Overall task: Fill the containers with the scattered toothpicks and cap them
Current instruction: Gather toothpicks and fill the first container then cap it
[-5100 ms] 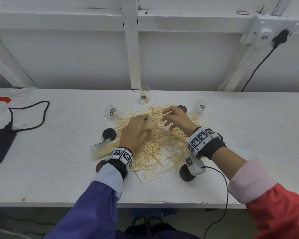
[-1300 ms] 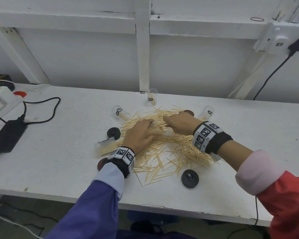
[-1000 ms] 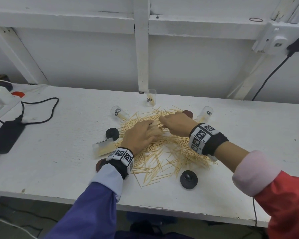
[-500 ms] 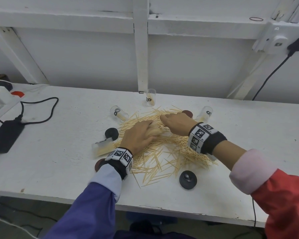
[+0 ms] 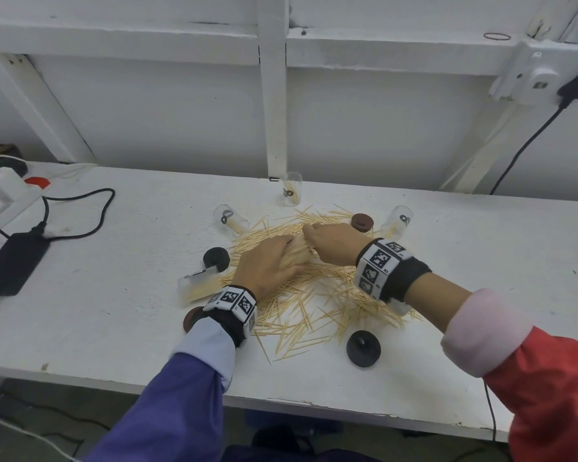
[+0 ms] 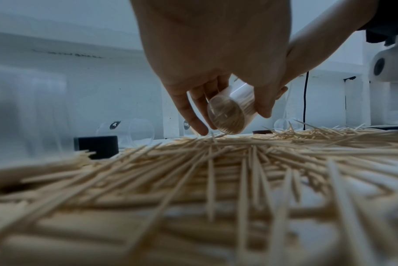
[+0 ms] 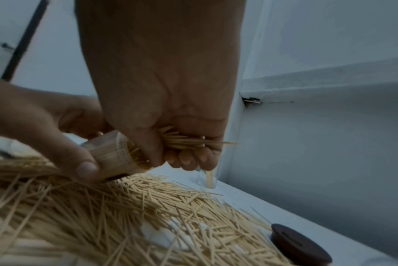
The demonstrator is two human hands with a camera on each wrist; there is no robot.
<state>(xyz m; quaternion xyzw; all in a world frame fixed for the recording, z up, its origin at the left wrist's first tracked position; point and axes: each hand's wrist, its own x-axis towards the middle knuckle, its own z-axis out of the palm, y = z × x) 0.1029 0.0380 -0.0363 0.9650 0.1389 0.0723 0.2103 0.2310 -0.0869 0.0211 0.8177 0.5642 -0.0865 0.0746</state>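
1. The left hand (image 5: 267, 265) holds a clear container (image 6: 231, 115) on its side, just above the pile of toothpicks (image 5: 314, 295). Its fingers and thumb are curled around the container wall, and the open mouth points to the right hand.

2. The right hand (image 5: 334, 243) is closed around a small bundle (image 7: 186, 142) of toothpicks and its thumb touches the container mouth. The container already looks nearly full, so I judge that this step is pushing the last sticks in.

3. Most toothpicks are lying loose on the white table (image 5: 114, 311). Other clear containers lie or stand around the pile, one upright at the back (image 5: 292, 193), and they hold only a few sticks. Dark caps (image 5: 363, 348) lie near the pile, none of them on a container.

4. What could go wrong:
   - The bundle is not well aligned with the mouth, so some sticks may catch the rim and fall back on the pile.
   - The container is tilted low, so packed sticks may slide out if the mouth drops more.
   - Pressing hard into a full container may break sticks or prick the fingers.
   - Sticks that stand out of the mouth will stop the cap from closing
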